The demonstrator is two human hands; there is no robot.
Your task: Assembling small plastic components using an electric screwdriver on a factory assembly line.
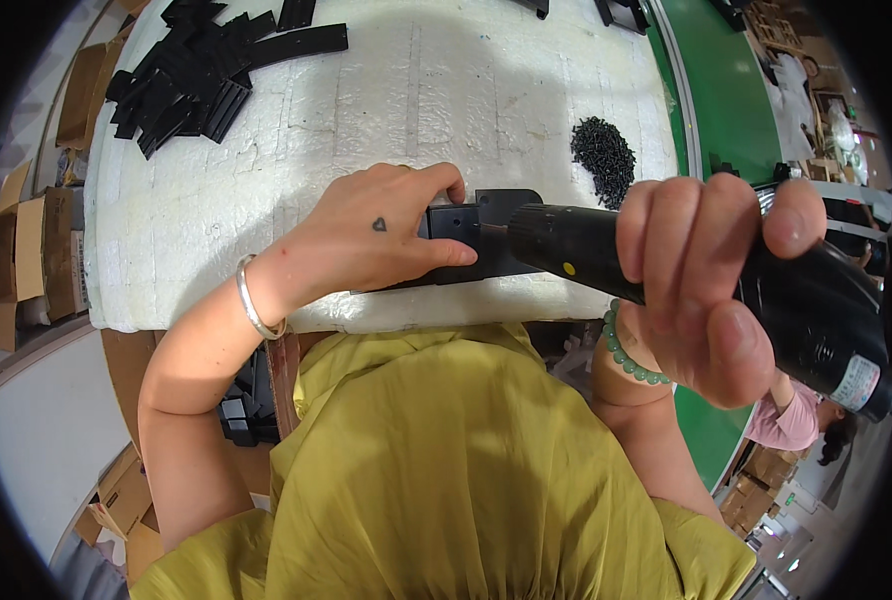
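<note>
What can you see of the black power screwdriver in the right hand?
The black power screwdriver is a thick cylinder of matte plastic, with a small yellow dot near its ribbed nose and a pale label at its rear end. It lies nearly level, nose pointing left. The right hand wraps its middle; its tip meets the small black plastic bracket that the left hand steadies on white foam.

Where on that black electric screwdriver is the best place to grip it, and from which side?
Grip the black electric screwdriver on its thick round barrel, mid-length, where the right hand wraps it now. Come from the right: it lies nearly level, with its narrow tip on the black bracket, which the left hand pins to the white foam pad.
</note>
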